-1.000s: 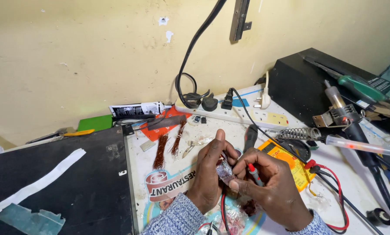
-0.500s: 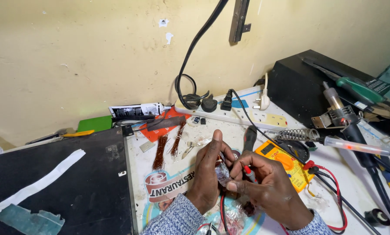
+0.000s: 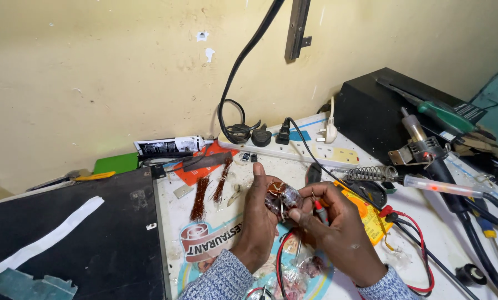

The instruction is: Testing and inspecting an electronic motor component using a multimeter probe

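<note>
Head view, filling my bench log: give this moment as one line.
left hand: holds small coil part | right hand: holds red probe at part | yellow multimeter: beside right hand

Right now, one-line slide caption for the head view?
Left hand holds a small copper-wound coil; right hand touches a red probe to it.

Between the hands sits a coppery-brown coil part (image 3: pixel 280 195); the right hand (image 3: pixel 338 233) pinches a red probe (image 3: pixel 319 211). Right of it lies a yellow-orange multimeter (image 3: pixel 365 214) with red and black leads (image 3: pixel 421 250). Left of the left hand (image 3: pixel 260 222) lie 2 reddish-brown strips (image 3: pixel 210 189).
</note>
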